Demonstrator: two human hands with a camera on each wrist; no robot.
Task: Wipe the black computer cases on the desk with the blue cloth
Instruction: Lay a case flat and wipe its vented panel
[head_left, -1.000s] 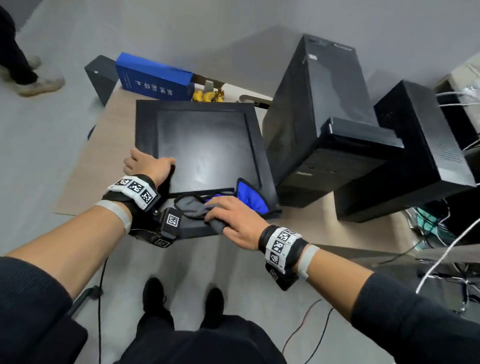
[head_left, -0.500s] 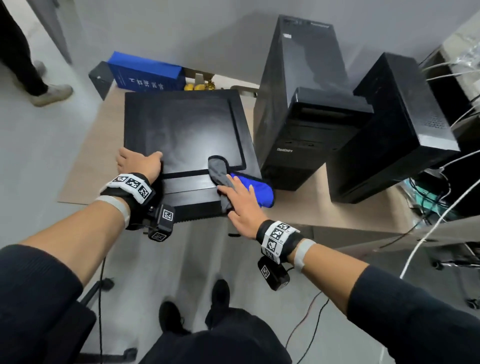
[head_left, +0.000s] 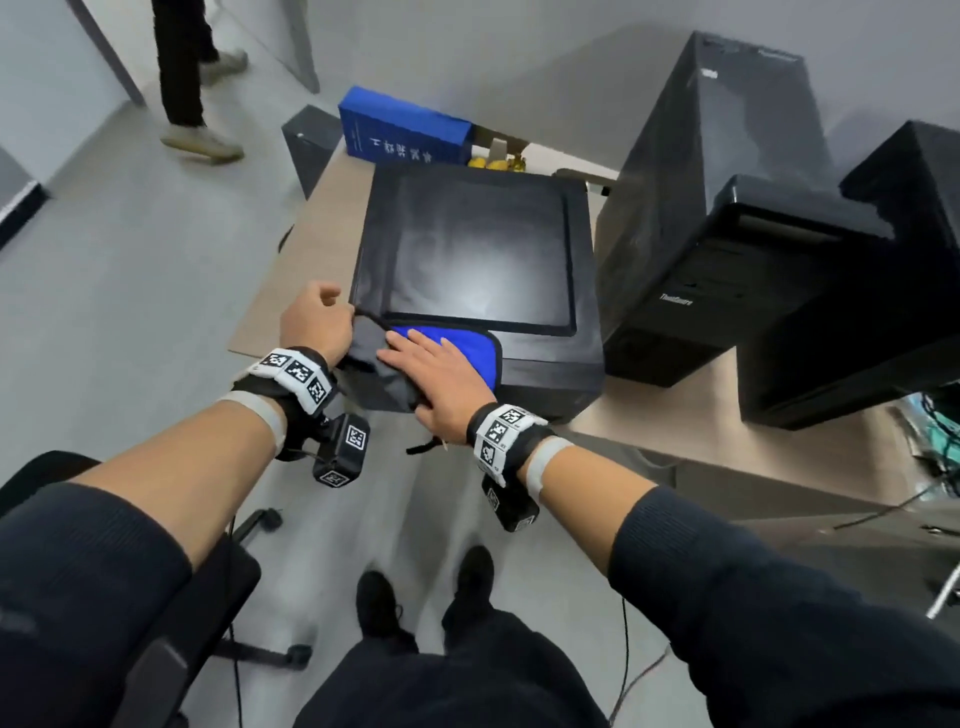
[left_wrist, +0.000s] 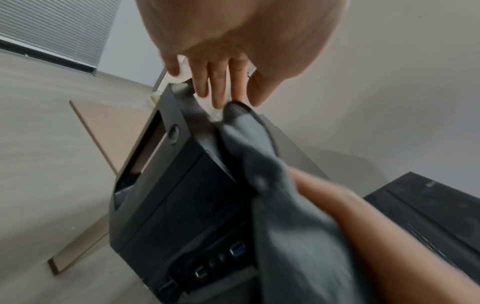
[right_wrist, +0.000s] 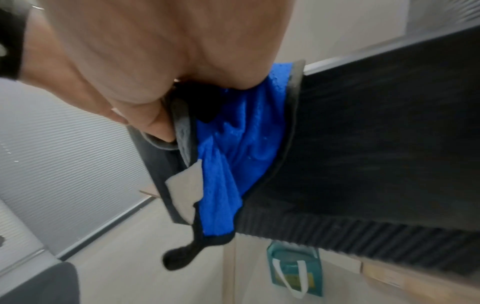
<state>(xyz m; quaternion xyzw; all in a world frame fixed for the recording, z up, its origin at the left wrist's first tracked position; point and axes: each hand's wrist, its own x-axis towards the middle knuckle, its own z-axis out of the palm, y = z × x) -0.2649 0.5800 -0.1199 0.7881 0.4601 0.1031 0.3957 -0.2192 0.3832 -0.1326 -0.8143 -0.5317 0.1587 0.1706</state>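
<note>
A black computer case (head_left: 478, 260) lies flat on the tan desk (head_left: 644, 415). The blue cloth (head_left: 467, 348), grey on its other side, is spread over the case's near edge. My right hand (head_left: 431, 371) lies flat on it with straight fingers, pressing it down. In the right wrist view the cloth (right_wrist: 239, 144) hangs over the case's ribbed front (right_wrist: 376, 144). My left hand (head_left: 311, 325) rests on the case's near left corner; the left wrist view shows its fingers (left_wrist: 221, 82) straight on the top edge beside the cloth (left_wrist: 285, 205). An upright black tower (head_left: 727, 208) and another black case (head_left: 883, 291) stand to the right.
A blue box (head_left: 405, 132) and small yellow items (head_left: 493, 163) sit behind the flat case. Someone's legs (head_left: 192, 78) are on the floor at far left. A black chair (head_left: 156, 597) is beside my left leg. Cables (head_left: 935, 421) hang off the desk's right end.
My right hand has slid the cloth left along the case's near edge, from the right corner to close beside my left hand. The left hand has stayed on the left corner.
</note>
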